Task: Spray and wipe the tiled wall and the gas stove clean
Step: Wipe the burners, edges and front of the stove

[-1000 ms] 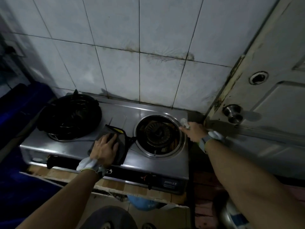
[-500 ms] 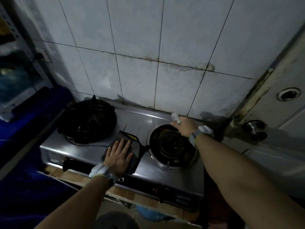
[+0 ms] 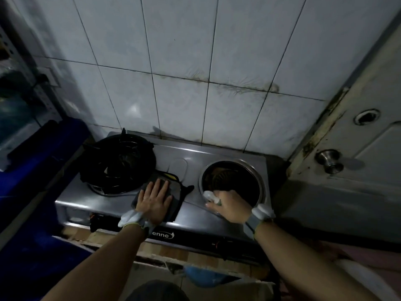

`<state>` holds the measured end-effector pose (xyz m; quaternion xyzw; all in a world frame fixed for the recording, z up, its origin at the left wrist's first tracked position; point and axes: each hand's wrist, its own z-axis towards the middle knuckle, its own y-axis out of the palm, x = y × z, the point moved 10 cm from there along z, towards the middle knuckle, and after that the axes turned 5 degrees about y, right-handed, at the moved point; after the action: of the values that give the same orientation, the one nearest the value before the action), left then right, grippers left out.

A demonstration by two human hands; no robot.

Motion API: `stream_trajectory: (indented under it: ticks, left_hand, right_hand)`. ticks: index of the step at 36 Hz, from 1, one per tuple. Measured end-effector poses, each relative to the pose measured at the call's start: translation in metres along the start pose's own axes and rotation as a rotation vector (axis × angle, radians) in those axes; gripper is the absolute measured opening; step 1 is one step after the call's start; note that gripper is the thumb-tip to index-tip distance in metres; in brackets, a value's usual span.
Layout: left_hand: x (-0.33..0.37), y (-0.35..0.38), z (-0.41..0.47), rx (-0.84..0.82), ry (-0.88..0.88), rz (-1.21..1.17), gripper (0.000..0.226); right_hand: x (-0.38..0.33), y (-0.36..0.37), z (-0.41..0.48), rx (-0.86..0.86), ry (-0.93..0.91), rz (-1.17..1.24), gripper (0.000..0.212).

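Your left hand (image 3: 155, 199) lies flat on a dark cloth (image 3: 178, 203) while your right hand's (image 3: 231, 206) curled fingers (image 3: 213, 205) half-hide a white object (image 3: 209, 195).

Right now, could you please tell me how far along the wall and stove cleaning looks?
Nothing looks finished. In hand: the left hand presses a dark cloth flat on the stove top, the right hand grips a small white object at the right burner's rim. Left: brown grime streaks the tiled wall.

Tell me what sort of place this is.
Probably a small home kitchen: a two-burner gas stove against a stained tiled wall, a door with a round knob beside it. The left hand presses a dark cloth on the stove; the right hand grips a small white object.
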<state>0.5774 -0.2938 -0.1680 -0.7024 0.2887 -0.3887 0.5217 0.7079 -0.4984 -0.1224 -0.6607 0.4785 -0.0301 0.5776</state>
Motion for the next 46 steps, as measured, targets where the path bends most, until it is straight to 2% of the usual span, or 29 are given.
stream_trajectory:
  ticks: [4,7,10,13,16,20,25,31,35,38,42,46]
  left_hand:
    - [0.001,0.003,0.000,-0.038,0.030,0.037,0.062]
    - [0.004,0.003,-0.001,-0.051,0.073,0.040,0.061]
    - [0.006,0.002,0.001,-0.073,0.114,-0.011,0.060]
    - [0.012,-0.025,-0.003,0.095,0.164,-0.166,0.061]
    - [0.024,-0.058,-0.018,0.291,0.296,-0.365,0.055]
    - [0.043,-0.088,-0.035,0.199,0.455,-0.682,0.042]
    - [0.013,-0.133,-0.047,0.254,0.464,-0.835,0.045]
    - [-0.080,-0.181,-0.068,0.447,0.321,-0.734,0.041]
    - [-0.180,-0.195,-0.095,0.539,0.102,-0.730,0.036]
    - [-0.247,-0.200,-0.108,0.610,-0.069,-0.820,0.027]
    - [-0.346,-0.206,-0.142,0.723,-0.342,-0.791,0.028]
    - [-0.418,-0.212,-0.174,0.791,-0.568,-0.702,0.022]
  right_hand:
    - [0.025,0.002,-0.026,-0.002,0.092,-0.037,0.038]
    - [0.045,0.003,-0.045,0.005,0.157,-0.095,0.033]
    - [0.053,-0.001,-0.059,0.033,0.192,-0.055,0.031]
    - [0.035,-0.007,-0.062,0.109,0.174,0.091,0.032]
    - [-0.007,-0.014,-0.053,0.185,0.130,0.272,0.039]
    - [-0.078,-0.014,-0.027,0.205,0.031,0.557,0.038]
    - [-0.176,0.001,0.006,0.120,-0.137,0.675,0.046]
    - [-0.282,0.043,0.032,-0.089,-0.308,0.591,0.062]
    - [-0.348,0.086,0.053,-0.167,-0.360,0.488,0.074]
    - [-0.365,0.102,0.071,-0.143,-0.300,0.480,0.060]
    - [-0.399,0.138,0.080,-0.207,-0.353,0.332,0.037]
    - [-0.401,0.156,0.083,-0.210,-0.371,0.261,0.035]
